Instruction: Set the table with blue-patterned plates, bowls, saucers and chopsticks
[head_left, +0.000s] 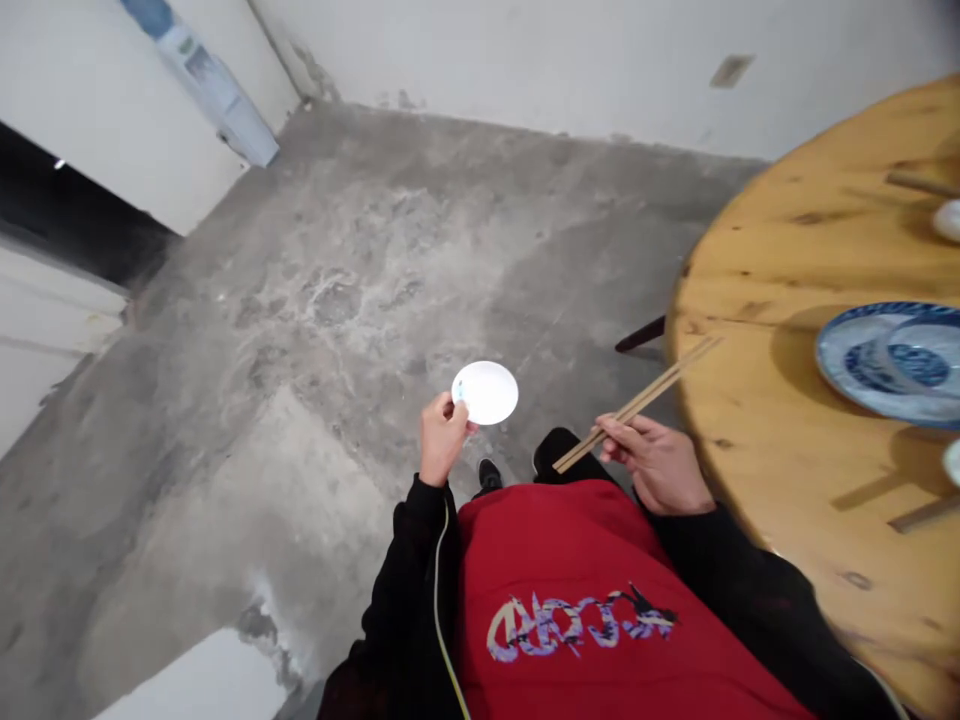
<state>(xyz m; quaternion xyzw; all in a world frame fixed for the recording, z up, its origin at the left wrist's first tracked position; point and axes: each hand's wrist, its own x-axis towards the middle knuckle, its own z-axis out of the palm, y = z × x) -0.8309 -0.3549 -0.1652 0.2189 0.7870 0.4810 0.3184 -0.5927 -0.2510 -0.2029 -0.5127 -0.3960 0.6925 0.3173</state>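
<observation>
Near the middle of the head view, my left hand (444, 435) pinches the edge of a small white plate (491, 393) with a faint blue mark on its left side. The plate is held over the floor, out in front of my body. My right hand (656, 462) grips a pair of wooden chopsticks (645, 398) close to the table's edge. They lie close together and slant, with one end reaching over the tabletop and the other over my leg.
A round wooden table (750, 400) fills the right side. On it are blue-and-white dishes (840, 350) and more chopsticks (926, 513). A table leg (640, 334) sticks out below. A water dispenser (217, 95) stands at the upper left by the wall. Grey concrete floor (337, 300) spreads ahead.
</observation>
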